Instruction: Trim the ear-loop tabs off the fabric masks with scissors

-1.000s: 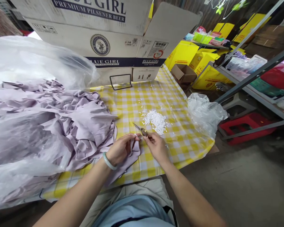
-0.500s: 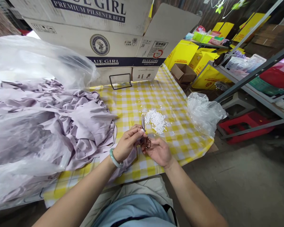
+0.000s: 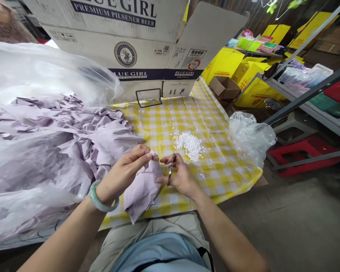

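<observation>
Scissors [image 3: 172, 163] now apart from left fingers [image 3: 143, 159]

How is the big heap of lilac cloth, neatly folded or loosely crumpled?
Loosely crumpled: beside the left hand, the lilac heap shows uneven creases and overlapping edges, not a neat stack.

the one view looks forward and down from the wearer's head, above the lap [image 3: 177, 223], near enough that the left hand [image 3: 126, 166] and right hand [image 3: 180, 176] sit mid-frame, while the carton [image 3: 93, 47] runs off the top edge.
</observation>
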A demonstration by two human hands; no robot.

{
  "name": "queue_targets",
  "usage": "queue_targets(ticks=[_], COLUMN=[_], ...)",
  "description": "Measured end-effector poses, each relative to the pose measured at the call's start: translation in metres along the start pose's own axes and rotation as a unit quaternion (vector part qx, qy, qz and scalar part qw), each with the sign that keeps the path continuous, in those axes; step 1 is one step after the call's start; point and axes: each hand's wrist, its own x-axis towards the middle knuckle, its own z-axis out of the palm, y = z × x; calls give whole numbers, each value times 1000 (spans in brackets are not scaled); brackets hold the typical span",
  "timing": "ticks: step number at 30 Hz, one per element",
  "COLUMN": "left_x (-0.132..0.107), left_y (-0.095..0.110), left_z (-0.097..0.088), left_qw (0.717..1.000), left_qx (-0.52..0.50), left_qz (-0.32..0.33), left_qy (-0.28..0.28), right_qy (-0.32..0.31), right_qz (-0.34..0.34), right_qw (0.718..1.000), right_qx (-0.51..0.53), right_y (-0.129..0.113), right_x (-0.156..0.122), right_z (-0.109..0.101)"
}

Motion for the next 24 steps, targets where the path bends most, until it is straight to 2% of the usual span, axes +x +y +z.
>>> queue_targets(ticks=[2,4,7,13,17,21,24], left_x=[-7,-13,-18,-18,-16,-15,-16], left_y=[-1,-1,0,-2,-5,-10,-19], left_z=[-3,-6,-7,3,10,20,29], left_qw=[999,999,999,993,991,979,974], left_qx=[-17,-28,-48,-112,-128,-198,-213], left_qz=[-30,-35,-11,6,17,18,10], left_qy=[-17,-18,-4,26,24,53,74], right_qy=[-16,-1,36,14,37,20,-5], right_qz=[-43,-78,-90,-105,-59,-13,3], right_qw=[998,994,992,990,991,982,991], right_qx=[50,80,78,95,116,189,134], right_y=[-4,-9,-13,-22,-23,-8,1], right_x=[3,7,12,5,2,0,-6], right_z=[17,25,28,34,49,65,52])
